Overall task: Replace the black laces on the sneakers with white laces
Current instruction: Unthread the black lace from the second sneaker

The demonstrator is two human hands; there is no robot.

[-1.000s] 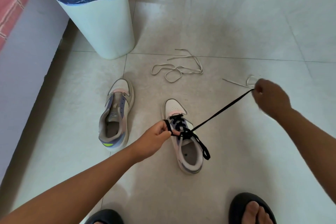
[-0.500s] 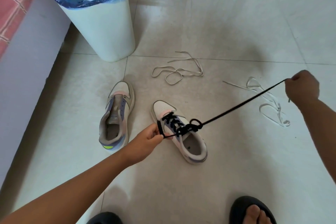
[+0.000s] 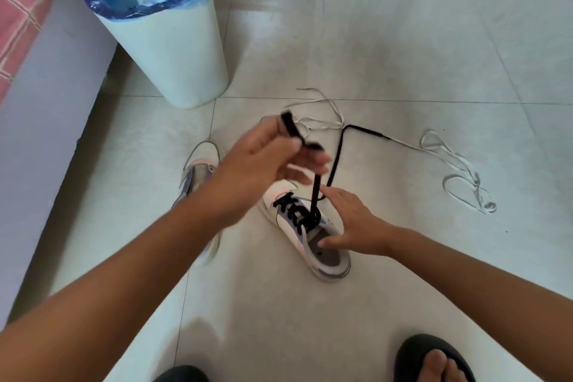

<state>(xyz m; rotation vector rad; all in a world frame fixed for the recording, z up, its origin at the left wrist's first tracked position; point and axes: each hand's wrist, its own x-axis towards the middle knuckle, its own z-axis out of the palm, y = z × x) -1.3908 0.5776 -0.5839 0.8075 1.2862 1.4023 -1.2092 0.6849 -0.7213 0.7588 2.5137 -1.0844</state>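
I take the laced sneaker (image 3: 305, 231) as my landmark: it lies on the tiled floor (image 3: 403, 56) with its toe pointing away from me. My right hand (image 3: 353, 223) rests on it with fingers spread and fairly straight, thumb at the heel opening and fingertips at the tongue, pinning it so it won't slide or lift when I pull. My left hand (image 3: 263, 161), raised above and beyond the toe, pinches 1 end of the black lace (image 3: 316, 192), which runs taut down to the top eyelets; that upward pull is what draws the lace out. The other black end loops up and trails off to the far right of the sneaker.

The second sneaker (image 3: 198, 170), without a black lace as far as I can see, sits just left, mostly behind my left forearm. 2 white laces wait beyond: 1 white lace (image 3: 322, 112) past the toe, another white lace (image 3: 462, 180) well to the right. The waste bin (image 3: 167, 49) stands far left, so I judge upward and rightward the freest directions for pulling.
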